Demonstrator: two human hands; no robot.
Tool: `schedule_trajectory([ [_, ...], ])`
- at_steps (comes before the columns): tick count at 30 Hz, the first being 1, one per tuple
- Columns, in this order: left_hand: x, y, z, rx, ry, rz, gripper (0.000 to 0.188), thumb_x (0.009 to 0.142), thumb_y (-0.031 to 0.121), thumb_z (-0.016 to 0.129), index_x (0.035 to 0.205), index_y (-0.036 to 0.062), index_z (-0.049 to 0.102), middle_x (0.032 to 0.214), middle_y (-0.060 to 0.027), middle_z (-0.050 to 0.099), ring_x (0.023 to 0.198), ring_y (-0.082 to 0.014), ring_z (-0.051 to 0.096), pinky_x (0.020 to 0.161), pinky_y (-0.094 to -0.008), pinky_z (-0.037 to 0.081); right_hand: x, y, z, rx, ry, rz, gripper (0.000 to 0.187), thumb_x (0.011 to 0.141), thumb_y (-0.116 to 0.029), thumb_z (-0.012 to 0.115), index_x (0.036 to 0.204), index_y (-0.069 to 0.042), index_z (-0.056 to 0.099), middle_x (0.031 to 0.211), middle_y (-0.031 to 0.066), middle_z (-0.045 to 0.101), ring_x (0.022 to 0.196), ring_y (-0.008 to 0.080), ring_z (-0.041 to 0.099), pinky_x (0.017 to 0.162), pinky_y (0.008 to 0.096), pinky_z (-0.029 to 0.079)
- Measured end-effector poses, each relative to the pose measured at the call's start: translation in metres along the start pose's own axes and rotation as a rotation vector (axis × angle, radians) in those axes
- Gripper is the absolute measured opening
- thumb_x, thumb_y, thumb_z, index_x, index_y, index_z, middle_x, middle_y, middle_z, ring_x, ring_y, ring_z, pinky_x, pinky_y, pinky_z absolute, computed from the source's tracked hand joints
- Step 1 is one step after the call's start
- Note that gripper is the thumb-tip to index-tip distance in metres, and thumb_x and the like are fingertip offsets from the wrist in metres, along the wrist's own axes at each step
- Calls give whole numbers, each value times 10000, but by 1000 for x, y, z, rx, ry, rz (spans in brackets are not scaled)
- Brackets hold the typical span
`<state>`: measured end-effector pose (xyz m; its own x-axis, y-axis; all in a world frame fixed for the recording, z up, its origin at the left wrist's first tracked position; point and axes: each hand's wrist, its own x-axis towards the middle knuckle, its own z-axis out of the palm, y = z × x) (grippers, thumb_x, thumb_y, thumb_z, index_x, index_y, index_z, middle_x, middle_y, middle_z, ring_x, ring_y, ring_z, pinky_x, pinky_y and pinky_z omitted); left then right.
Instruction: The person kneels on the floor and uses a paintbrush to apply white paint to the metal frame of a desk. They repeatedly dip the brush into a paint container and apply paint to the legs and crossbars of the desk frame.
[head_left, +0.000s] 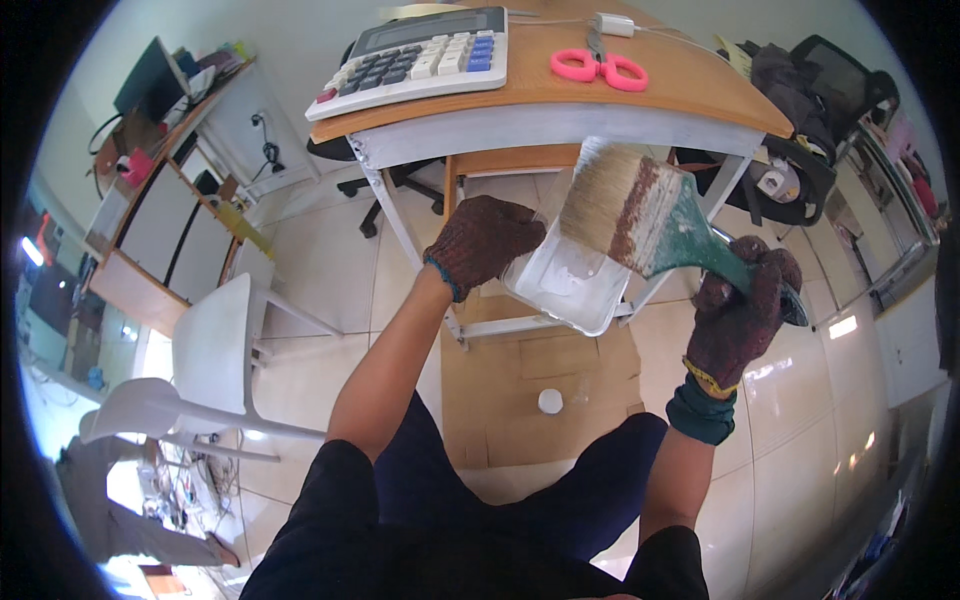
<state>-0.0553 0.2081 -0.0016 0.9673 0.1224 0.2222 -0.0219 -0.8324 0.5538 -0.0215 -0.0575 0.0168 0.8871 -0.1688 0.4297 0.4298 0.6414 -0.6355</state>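
Observation:
My left hand (483,243), in a dark knitted work glove, is closed on the edge of a clear plastic tray (597,318) with white paint in it. In my gloved right hand (738,315) is the handle of a wide paintbrush (655,215). Its green ferrule area is smeared with white and reddish-brown, and its pale bristles point left over the tray, hiding part of it. Whether bristles and tray touch, I cannot tell. Just beyond them stands a table (530,130) with a wooden top, its front rail and legs whitish.
On the tabletop lie a large calculator (420,62), pink-handled scissors (600,68) and a white adapter (614,24) with a cable. Flattened cardboard (500,410) covers the floor below, bearing a small white round piece (550,401). A white chair (215,345) stands left; a person's leg (150,525) shows lower left.

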Motion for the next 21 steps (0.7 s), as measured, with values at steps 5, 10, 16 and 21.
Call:
schedule_trajectory([
  [5, -7, 21, -10, -126, 37, -150, 380, 770, 395, 577, 900, 60, 699, 700, -201, 635, 611, -297, 619, 649, -361, 500, 20, 19, 10, 17, -144, -81, 219, 842, -196, 614, 1014, -113, 507, 918, 115, 598, 595, 138, 518, 444, 241, 409],
  [10, 4, 15, -3, 27, 92, -69, 366, 795, 387, 563, 885, 58, 696, 701, -181, 640, 619, -288, 622, 630, -354, 499, 36, 22, 0, -63, -83, -184, 223, 826, -216, 631, 978, -92, 523, 903, 123, 603, 581, 148, 515, 440, 248, 406],
  [16, 8, 42, -5, 12, 59, -148, 346, 852, 358, 503, 850, 53, 666, 783, -158, 655, 690, -336, 613, 658, -395, 488, 31, 5, -8, -72, -131, -176, 211, 825, -218, 614, 962, -83, 528, 867, 135, 602, 571, 158, 529, 425, 245, 410],
  [21, 5, 10, 7, 339, 244, 283, 316, 799, 348, 562, 822, 60, 689, 592, -127, 601, 525, -241, 590, 539, -343, 474, 17, 23, 24, 65, -387, -215, 216, 808, -149, 648, 970, -74, 527, 930, 148, 595, 679, 176, 564, 459, 236, 435],
])
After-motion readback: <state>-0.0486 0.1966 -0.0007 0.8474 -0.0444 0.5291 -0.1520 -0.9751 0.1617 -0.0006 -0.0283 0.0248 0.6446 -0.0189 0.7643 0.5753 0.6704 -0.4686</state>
